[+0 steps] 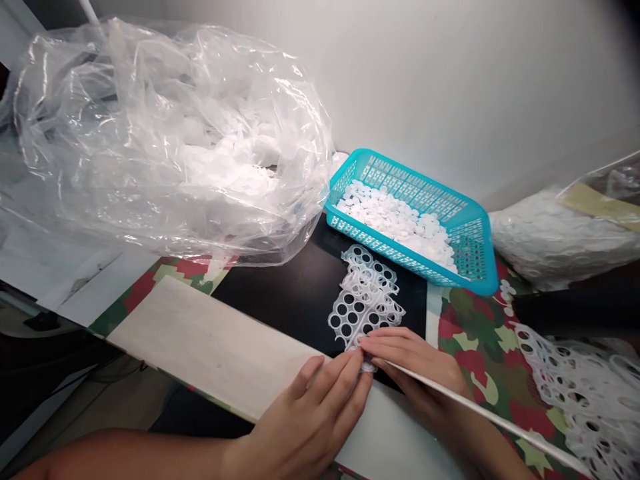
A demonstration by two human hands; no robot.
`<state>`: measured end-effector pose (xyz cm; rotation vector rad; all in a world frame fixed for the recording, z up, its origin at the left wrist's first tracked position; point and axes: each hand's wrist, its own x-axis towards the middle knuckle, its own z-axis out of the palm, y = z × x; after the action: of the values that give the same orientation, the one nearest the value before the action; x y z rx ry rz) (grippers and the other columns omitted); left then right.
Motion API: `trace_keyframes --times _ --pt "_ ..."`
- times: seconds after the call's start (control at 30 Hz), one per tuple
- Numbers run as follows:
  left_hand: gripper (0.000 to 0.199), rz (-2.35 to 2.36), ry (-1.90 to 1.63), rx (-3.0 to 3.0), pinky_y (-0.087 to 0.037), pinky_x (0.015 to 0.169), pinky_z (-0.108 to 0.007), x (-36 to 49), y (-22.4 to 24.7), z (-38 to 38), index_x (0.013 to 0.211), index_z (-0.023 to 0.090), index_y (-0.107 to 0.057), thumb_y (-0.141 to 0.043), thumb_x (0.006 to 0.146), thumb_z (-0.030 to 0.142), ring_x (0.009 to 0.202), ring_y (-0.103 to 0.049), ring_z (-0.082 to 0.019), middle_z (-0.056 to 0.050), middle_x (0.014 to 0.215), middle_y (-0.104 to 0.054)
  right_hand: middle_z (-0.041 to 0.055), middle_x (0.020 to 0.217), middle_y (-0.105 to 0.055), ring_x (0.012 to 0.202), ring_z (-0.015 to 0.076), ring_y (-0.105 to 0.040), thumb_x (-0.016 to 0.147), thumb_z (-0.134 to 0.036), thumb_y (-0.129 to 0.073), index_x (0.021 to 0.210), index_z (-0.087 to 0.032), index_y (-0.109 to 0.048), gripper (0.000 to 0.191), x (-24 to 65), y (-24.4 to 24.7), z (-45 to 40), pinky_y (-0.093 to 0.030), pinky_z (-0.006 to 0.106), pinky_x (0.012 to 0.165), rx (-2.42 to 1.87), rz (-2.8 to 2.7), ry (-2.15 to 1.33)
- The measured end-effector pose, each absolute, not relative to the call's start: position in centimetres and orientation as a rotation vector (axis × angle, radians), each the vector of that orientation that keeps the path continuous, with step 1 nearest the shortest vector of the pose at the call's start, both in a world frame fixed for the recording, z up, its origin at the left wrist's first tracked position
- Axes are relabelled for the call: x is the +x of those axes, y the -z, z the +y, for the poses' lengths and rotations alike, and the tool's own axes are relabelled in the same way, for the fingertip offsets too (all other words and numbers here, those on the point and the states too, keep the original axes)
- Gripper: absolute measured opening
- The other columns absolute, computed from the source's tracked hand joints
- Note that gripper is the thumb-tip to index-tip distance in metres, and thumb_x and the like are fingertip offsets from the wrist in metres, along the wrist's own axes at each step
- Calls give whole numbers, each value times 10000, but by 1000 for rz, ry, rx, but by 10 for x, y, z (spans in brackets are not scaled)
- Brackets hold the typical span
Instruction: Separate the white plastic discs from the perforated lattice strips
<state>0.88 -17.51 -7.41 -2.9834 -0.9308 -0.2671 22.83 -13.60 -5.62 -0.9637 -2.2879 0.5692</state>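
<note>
White sheets with rows of round holes (350,310) lie in a loose stack on a black mat (280,300). At the stack's near end, my left hand (323,400) has its fingers closed on the edge of a small white piece. My right hand (425,367) touches the same end from the right, its fingers pressed together on the sheet. A thin white cord or strip (480,403) runs across the right hand to the lower right. The fingertips of both hands meet and partly hide what lies between them.
A turquoise basket (480,220) holding small white discs (395,220) stands behind the mat. A large clear plastic bag (165,147) fills the left back. A pale board (210,340) lies front left. More holed sheets (590,393) and a bag of white pieces (560,233) are at right.
</note>
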Motion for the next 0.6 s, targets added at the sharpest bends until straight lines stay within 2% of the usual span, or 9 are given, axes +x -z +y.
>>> trace_keyframes --times 0.17,0.37,0.5,0.6 --pt "677 -963 254 -2990 -163 993 -384 12 74 -177 1406 64 -356 -412 899 510 1284 -280 -283 -153 1435 -397 57 1024 -717 991 153 -638 942 -128 -466 1121 -169 -645 256 233 62 -141 -584 249 812 -1018 -2344 -543" --pt "724 -959 256 -2962 -193 951 -396 15 74 -176 1372 53 -404 -437 869 572 1264 -282 -298 -163 1416 -409 99 1104 -686 1064 203 -608 949 -155 -450 1244 -151 -591 327 233 68 -146 -559 321 871 -983 -2362 -329" --pt "711 -939 259 -2980 -192 937 -394 14 72 -174 1379 63 -397 -368 899 587 1267 -276 -290 -160 1435 -384 78 1049 -696 1022 199 -628 869 -17 -521 1180 -183 -625 368 234 57 -142 -536 326 871 -1136 -2141 -181" --pt "701 -928 259 -2989 -187 933 -397 12 70 -173 1374 74 -404 -344 910 595 1262 -277 -288 -162 1433 -386 68 1023 -695 984 191 -642 847 14 -527 1114 -189 -641 354 239 45 -138 -523 342 879 -1152 -2001 -166"
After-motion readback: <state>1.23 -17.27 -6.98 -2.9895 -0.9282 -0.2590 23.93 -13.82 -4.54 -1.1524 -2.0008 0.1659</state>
